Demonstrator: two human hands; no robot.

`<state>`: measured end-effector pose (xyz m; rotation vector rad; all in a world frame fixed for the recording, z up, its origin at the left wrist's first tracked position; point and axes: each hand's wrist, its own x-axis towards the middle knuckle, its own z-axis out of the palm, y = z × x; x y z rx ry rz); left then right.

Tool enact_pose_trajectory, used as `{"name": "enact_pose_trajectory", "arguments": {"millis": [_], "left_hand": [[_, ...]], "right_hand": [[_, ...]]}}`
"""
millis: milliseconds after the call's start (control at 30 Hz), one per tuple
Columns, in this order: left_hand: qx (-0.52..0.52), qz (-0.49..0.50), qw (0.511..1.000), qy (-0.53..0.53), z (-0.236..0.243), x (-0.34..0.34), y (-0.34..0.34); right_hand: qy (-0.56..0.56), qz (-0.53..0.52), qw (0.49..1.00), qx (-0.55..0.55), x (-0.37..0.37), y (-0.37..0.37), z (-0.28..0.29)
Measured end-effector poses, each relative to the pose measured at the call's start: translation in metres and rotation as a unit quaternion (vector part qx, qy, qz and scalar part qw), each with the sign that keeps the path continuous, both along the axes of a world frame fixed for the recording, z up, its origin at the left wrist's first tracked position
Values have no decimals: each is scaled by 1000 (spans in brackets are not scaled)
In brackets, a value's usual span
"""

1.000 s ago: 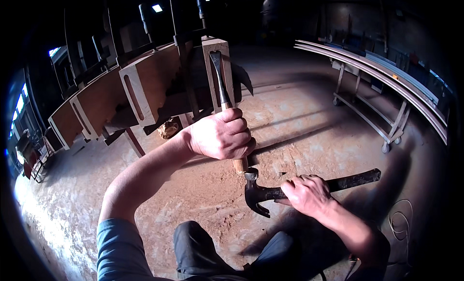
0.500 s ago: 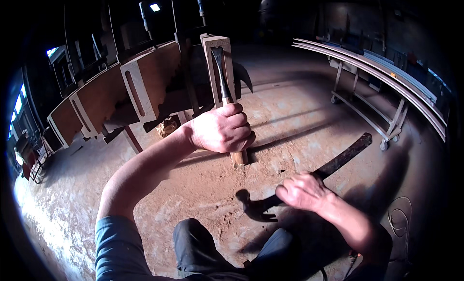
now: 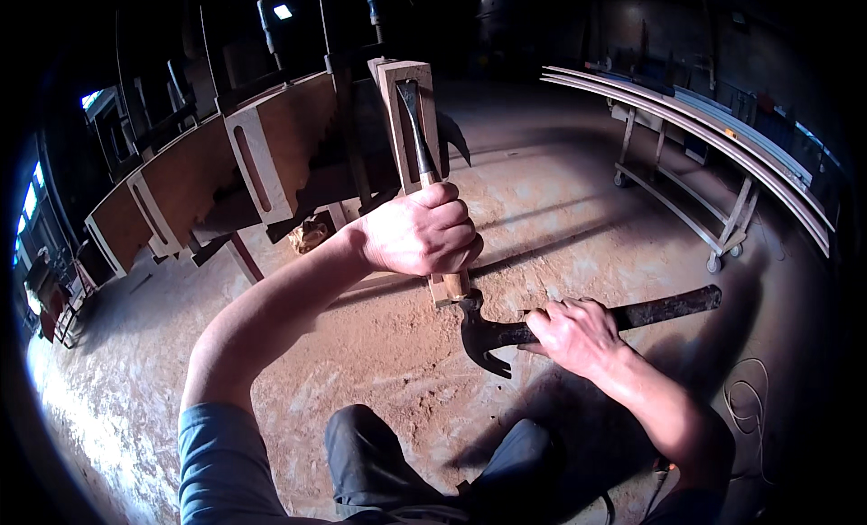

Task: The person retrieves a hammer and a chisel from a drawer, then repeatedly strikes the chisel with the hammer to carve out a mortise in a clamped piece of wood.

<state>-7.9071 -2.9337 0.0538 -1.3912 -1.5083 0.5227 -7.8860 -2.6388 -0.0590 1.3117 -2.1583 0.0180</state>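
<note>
My left hand (image 3: 423, 231) is closed round the wooden handle of a chisel (image 3: 417, 136). The chisel's blade tip lies inside the long slot cut in an upright wooden piece (image 3: 391, 118). Below the fist, the butt of the handle shows. My right hand (image 3: 574, 333) grips a dark claw hammer (image 3: 664, 306) partway along its shaft. The hammer's head is at the butt of the chisel handle, seemingly touching it, with the claw turned toward me. To the left stand more pale slotted wooden pieces (image 3: 262, 173), set between brown panels with jagged edges (image 3: 181, 195).
Tall bar clamps (image 3: 268, 32) rise above the clamped row. A wheeled metal cart (image 3: 673, 195) at the right carries long boards (image 3: 686, 118). Wood dust covers the floor (image 3: 361, 344) near my knees. A thin cable (image 3: 750, 403) coils at the lower right, and a crumpled yellowish lump (image 3: 309, 236) lies under the work.
My right hand has moved up and away from me, bringing the hammer head from below to the end of the chisel handle. My left hand keeps its grip, nearly still.
</note>
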Motion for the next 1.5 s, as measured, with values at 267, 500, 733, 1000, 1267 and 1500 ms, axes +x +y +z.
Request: {"name": "enact_pose_trajectory", "arguments": {"millis": [267, 500, 733, 1000, 1267, 1500], "left_hand": [[-1, -5, 1000, 17, -1, -4, 1], [-6, -7, 1000, 28, -1, 0, -4], [0, -45, 999, -16, -2, 15, 7], [-45, -5, 998, -36, -2, 27, -3], [-64, -95, 993, -35, 30, 25, 25], [-24, -103, 994, -21, 39, 32, 38]], "right_hand": [[21, 5, 1000, 6, -4, 6, 13], [-53, -8, 998, 26, 21, 11, -26], [-163, -46, 985, 33, 53, 25, -55], [-204, -30, 978, -45, 50, 17, -89], [-194, -13, 966, -168, 80, 13, -80], [-246, -23, 934, -258, 99, 14, -74]]}}
